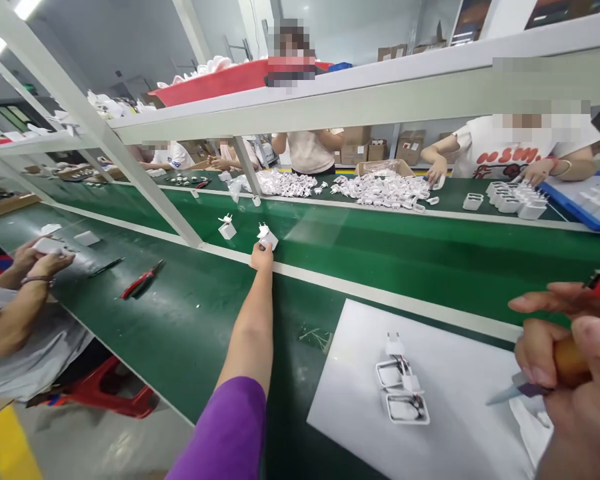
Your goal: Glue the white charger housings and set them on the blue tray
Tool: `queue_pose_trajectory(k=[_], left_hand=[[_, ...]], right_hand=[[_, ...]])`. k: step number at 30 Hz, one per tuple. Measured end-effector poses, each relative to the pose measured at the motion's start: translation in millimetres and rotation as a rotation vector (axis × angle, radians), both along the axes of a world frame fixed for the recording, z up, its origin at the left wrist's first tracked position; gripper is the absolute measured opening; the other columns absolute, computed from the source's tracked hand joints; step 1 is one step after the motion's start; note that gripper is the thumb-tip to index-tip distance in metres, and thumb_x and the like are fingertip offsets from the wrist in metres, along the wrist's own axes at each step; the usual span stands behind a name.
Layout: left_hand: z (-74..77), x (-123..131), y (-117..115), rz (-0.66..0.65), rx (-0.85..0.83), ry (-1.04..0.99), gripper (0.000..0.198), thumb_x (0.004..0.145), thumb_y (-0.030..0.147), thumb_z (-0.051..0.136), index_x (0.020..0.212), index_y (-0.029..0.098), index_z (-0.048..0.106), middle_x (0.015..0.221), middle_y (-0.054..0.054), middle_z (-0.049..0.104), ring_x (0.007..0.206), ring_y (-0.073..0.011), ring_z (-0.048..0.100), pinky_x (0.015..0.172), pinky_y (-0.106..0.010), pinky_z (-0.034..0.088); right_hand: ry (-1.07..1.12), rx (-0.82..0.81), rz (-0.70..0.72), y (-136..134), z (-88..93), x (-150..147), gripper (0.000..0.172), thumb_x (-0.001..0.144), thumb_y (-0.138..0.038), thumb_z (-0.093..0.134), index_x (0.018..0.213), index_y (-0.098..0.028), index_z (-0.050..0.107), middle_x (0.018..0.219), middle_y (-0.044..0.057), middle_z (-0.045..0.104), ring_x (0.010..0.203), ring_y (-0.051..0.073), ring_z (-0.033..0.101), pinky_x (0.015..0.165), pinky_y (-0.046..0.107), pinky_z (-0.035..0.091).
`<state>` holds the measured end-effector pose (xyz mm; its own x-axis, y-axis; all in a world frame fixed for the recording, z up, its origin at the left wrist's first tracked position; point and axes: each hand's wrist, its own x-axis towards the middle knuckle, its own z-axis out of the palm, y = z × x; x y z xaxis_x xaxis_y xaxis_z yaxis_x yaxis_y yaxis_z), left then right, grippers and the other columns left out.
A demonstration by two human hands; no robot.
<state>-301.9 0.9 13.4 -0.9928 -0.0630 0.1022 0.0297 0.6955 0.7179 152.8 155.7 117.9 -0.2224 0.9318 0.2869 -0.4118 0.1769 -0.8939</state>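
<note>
Left hand (263, 257): near centre, arm outstretched; thumb and fingers pinch a white adapter (269, 238).
Held adapter: at the green belt (325, 240), pins towards 12 o'clock (gripped low, presumably to spare them).
Second adapter (227, 230): on the belt, at the first one's 9 o'clock.
Right hand (565, 360): towards 4 o'clock, closed around an amber-handled tool (570, 360); tip aimed at 8 o'clock, probably for ready use.
White board (340, 393): 5 o'clock, perhaps there so small parts lie apart from the bench.
Open housings (407, 419): two, on the board, wires inside.
Red tray (215, 88): 11 o'clock, on the shelf, heaped with white parts.
Blue tray (587, 228): 3 o'clock, holding white pieces.
</note>
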Motion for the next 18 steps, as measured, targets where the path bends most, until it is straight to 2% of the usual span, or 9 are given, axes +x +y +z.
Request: queue_pose_trajectory(k=[3,5,8,9,10,12,14,16,18], left_hand=[[11.2,32,-17,-0.219,0.015,-0.034,0.034,0.084,0.028,0.054,0.114,0.012,0.056,0.101,-0.007,0.067,0.092,-0.0194,0.062,0.082,-0.032,0.049],[15.5,68,-39,-0.372,0.019,-0.071,0.034,0.079,0.024,0.057,0.111,0.013,0.059,0.095,-0.004,0.069,0.087,-0.0176,0.064,0.077,-0.027,0.051],[16.1,146,-80,-0.594,0.022,-0.090,0.036,0.070,0.023,0.065,0.106,0.018,0.063,0.095,0.000,0.070,0.087,-0.0163,0.064,0.078,-0.024,0.050],[14.0,175,-92,-0.775,0.019,-0.062,0.038,0.071,0.025,0.065,0.108,0.019,0.063,0.099,-0.001,0.069,0.090,-0.0175,0.064,0.079,-0.025,0.051],[10.5,204,-103,-0.868,0.011,-0.040,0.038,0.071,0.027,0.065,0.108,0.020,0.063,0.098,-0.002,0.069,0.085,-0.0176,0.064,0.076,-0.026,0.052],[-0.5,257,-116,-0.948,0.023,-0.049,0.038,0.072,0.024,0.063,0.110,0.021,0.062,0.093,-0.002,0.069,0.076,-0.0157,0.064,0.072,-0.026,0.053],[-13.2,295,-118,-0.966,0.051,-0.022,0.037,0.073,0.019,0.060,0.109,0.022,0.063,0.095,-0.002,0.068,0.073,-0.0141,0.063,0.072,-0.026,0.052],[-23.0,317,-114,-0.953,0.068,0.006,0.038,0.073,0.015,0.058,0.109,0.023,0.062,0.099,-0.003,0.067,0.076,-0.0141,0.061,0.076,-0.027,0.052],[-26.9,327,-110,-0.942,0.064,0.017,0.040,0.073,0.017,0.061,0.113,0.023,0.060,0.104,-0.004,0.066,0.083,-0.0163,0.060,0.079,-0.030,0.051]], right_hand=[[0.004,0.117,0.045,-9,12.5,0,0.018,0.068,-0.026,0.064,0.086,-0.023,0.066,0.074,0.006,0.062,0.027,0.013,0.036,0.021,0.028,0.022],[0.025,0.168,0.035,-12,16.9,0,0.017,0.069,-0.023,0.063,0.086,-0.021,0.065,0.074,0.005,0.062,0.028,0.013,0.039,0.022,0.027,0.021],[0.056,0.206,0.025,-12,16.7,1,0.016,0.070,-0.024,0.065,0.085,-0.019,0.064,0.072,0.004,0.062,0.029,0.012,0.040,0.022,0.026,0.021],[0.056,0.210,0.030,-12,15.9,1,0.016,0.071,-0.024,0.065,0.085,-0.018,0.064,0.072,0.004,0.062,0.029,0.011,0.039,0.022,0.025,0.021],[0.054,0.218,0.034,-12,15.2,1,0.015,0.072,-0.025,0.065,0.086,-0.018,0.064,0.073,0.004,0.062,0.029,0.010,0.039,0.022,0.025,0.022],[0.044,0.232,0.049,-14,14.7,2,0.015,0.075,-0.026,0.064,0.088,-0.018,0.063,0.074,0.004,0.063,0.029,0.010,0.039,0.021,0.023,0.023],[0.041,0.241,0.080,-17,15.4,2,0.016,0.076,-0.027,0.064,0.089,-0.017,0.063,0.074,0.004,0.063,0.030,0.009,0.039,0.021,0.022,0.024],[0.055,0.248,0.108,-20,16.8,2,0.017,0.076,-0.027,0.065,0.089,-0.017,0.062,0.073,0.004,0.063,0.029,0.009,0.039,0.022,0.022,0.024],[0.060,0.254,0.125,-22,18.0,3,0.018,0.077,-0.028,0.065,0.090,-0.016,0.061,0.073,0.003,0.063,0.029,0.009,0.040,0.021,0.022,0.024]])
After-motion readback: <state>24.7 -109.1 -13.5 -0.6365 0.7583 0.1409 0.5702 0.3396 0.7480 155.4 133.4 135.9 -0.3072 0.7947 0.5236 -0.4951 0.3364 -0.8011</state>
